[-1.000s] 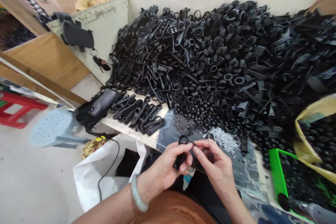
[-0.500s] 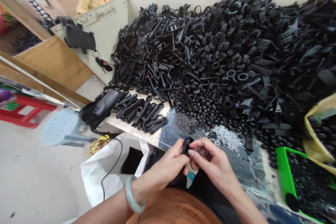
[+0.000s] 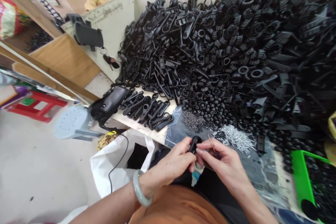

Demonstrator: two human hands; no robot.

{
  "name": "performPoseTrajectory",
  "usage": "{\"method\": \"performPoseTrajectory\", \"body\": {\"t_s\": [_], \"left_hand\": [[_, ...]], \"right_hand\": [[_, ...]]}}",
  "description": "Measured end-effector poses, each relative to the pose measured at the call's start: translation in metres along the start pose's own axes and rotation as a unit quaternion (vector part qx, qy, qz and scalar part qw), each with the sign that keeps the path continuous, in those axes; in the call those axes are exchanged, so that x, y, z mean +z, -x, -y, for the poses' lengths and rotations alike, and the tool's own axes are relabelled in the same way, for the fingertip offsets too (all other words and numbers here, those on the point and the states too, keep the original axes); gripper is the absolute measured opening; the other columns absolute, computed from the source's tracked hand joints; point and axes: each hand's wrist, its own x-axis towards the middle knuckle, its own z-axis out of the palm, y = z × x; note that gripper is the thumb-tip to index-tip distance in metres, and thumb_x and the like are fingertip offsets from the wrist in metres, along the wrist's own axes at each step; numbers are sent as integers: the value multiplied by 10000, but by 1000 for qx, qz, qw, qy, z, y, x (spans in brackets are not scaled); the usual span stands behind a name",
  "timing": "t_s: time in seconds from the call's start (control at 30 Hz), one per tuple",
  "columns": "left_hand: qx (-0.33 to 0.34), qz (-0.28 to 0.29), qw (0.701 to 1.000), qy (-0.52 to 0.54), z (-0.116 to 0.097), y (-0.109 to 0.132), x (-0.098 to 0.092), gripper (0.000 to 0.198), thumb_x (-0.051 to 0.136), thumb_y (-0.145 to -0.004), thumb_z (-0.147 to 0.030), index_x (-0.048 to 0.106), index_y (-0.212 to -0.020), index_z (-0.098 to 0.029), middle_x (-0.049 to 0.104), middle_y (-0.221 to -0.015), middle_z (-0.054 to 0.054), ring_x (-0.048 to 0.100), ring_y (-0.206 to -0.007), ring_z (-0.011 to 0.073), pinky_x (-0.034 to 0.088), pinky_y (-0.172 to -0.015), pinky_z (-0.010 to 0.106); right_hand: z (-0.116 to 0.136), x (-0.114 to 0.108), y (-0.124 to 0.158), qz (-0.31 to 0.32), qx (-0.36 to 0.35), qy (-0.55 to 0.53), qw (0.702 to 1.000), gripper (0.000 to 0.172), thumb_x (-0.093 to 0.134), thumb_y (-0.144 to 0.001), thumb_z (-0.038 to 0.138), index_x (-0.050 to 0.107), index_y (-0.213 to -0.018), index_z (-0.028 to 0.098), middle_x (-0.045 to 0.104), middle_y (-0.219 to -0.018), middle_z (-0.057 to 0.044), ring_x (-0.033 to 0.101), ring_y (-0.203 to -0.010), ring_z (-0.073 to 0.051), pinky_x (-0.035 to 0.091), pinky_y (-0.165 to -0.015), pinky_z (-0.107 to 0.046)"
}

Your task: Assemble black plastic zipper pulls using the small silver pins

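Note:
My left hand (image 3: 178,159) is closed around a black plastic part with a ring-shaped end (image 3: 194,142), held over my lap at the table's front edge. My right hand (image 3: 225,162) meets it, thumb and forefinger pinched against the part; anything tiny between those fingertips is hidden. A thin-shafted metal tool (image 3: 211,142) also sits in the right hand, its shaft pointing up and its dark end mostly covered by the fingers. Just beyond the hands lie small dark screws (image 3: 193,121) and a heap of silver pins (image 3: 237,139).
A big pile of black plastic parts (image 3: 210,42) fills the walled table. Long black pieces (image 3: 147,110) lie in a row at left, beside a black mesh pouch (image 3: 112,101). A white sack (image 3: 102,164) hangs below; a green bin (image 3: 299,168) stands at right.
The whole view has shifted, so the hands and table sit further right in the picture. The tool's shaft shows more clearly above the right hand. Both hands keep hold of the black part.

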Motion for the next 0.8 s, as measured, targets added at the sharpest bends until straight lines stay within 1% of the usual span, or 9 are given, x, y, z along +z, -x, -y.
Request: {"method": "performPoseTrajectory", "body": {"t_s": [0.07, 0.13, 0.27, 0.37, 0.47, 0.53, 0.63, 0.7, 0.8], "left_hand": [[19, 0, 1000, 2, 0, -1, -2, 118, 546, -759, -174, 548, -871, -209, 535, -712, -31, 485, -697, 133, 378, -668, 252], [42, -6, 999, -18, 0, -3, -3, 74, 574, -793, -215, 582, -863, -193, 544, -767, -17, 483, -713, 130, 389, -671, 249], [81, -12, 996, -40, 5, -9, -7, 123, 605, -860, -285, 621, -875, -164, 582, -801, 6, 503, -706, 127, 412, -651, 243], [106, -23, 993, -38, 13, -14, -8, 171, 612, -903, -330, 625, -913, -160, 599, -803, 4, 539, -643, 112, 442, -632, 242], [121, -45, 990, -58, 19, -17, -11, 241, 615, -926, -365, 635, -1051, -160, 627, -834, 3, 564, -593, 102, 448, -595, 235], [125, -54, 988, -77, 21, -18, -13, 280, 608, -939, -375, 632, -1117, -160, 627, -812, -4, 558, -572, 99, 434, -570, 228], [132, -47, 986, -88, 22, -20, -18, 253, 593, -952, -360, 642, -1099, -160, 610, -765, -20, 538, -561, 93, 423, -571, 224], [130, -37, 987, -87, 22, -21, -20, 222, 583, -954, -334, 649, -1076, -161, 627, -771, -16, 528, -552, 87, 418, -575, 225], [124, -30, 988, -82, 21, -21, -21, 193, 574, -951, -305, 653, -1050, -160, 662, -801, -1, 527, -550, 82, 417, -590, 229]], "right_hand": [[0, -1, 0, -20, -43, 58, 997, 276, 760, -868, 464, 782, -862, 189, 670, -697, -17, 596, -583, -144, 464, -537, -252], [0, -3, 1, -28, -86, 118, 989, 209, 734, -896, 402, 810, -881, 208, 698, -768, -30, 629, -630, -151, 490, -561, -246], [1, -2, 3, -17, -159, 172, 972, 156, 665, -959, 283, 811, -977, 232, 749, -886, -42, 713, -771, -161, 558, -690, -232], [1, 1, 5, -22, -198, 201, 959, 175, 638, -981, 236, 799, -1050, 236, 753, -923, -41, 725, -806, -154, 567, -736, -227], [0, 3, 6, -17, -210, 225, 951, 220, 595, -1011, 223, 783, -1124, 237, 744, -939, -44, 721, -828, -154, 570, -758, -234], [1, 3, 5, -6, -208, 233, 950, 239, 570, -1026, 229, 773, -1151, 231, 737, -934, -45, 719, -821, -154, 573, -751, -234], [6, -1, 6, 8, -197, 235, 952, 273, 548, -1043, 254, 742, -1232, 227, 736, -969, -47, 728, -841, -149, 584, -748, -218], [11, -7, 10, 3, -194, 254, 947, 317, 529, -1052, 272, 698, -1316, 226, 732, -1020, -56, 734, -873, -148, 591, -753, -208], [14, -13, 16, -7, -215, 331, 919, 367, 471, -1067, 244, 648, -1388, 220, 713, -1024, -61, 729, -824, -134, 587, -717, -196]]}}
